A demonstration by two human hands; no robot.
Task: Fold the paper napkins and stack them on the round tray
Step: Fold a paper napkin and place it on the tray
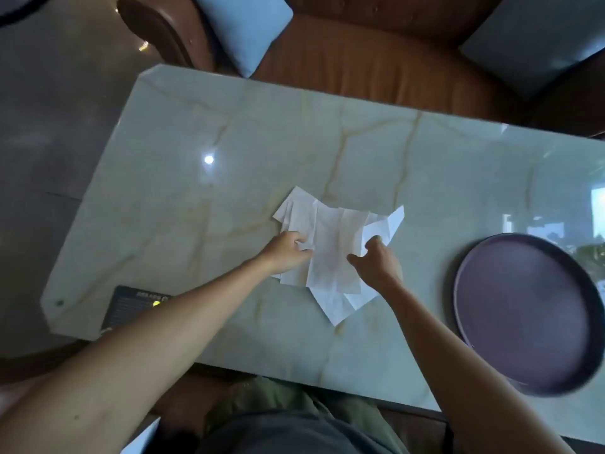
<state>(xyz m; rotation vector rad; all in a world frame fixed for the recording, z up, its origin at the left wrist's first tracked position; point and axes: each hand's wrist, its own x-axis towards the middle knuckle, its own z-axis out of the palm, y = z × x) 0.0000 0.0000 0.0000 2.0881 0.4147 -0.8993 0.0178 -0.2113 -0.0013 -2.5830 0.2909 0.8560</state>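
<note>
Several white paper napkins [330,247] lie in a loose overlapping heap in the middle of the pale green marble table [203,191]. My left hand [288,252] rests on the heap's left side, its fingers curled and pinching a napkin edge. My right hand [376,262] is at the heap's right side, thumb and fingers pinching the edge of a napkin that curls up there. A round dark purple tray [523,316] with a raised rim sits at the table's right, with nothing on it.
A dark card with small print [131,306] lies at the table's near left edge, partly under my left forearm. Beyond the far edge stands a brown leather sofa [376,54] with a blue cushion [245,27] and a grey cushion [537,37].
</note>
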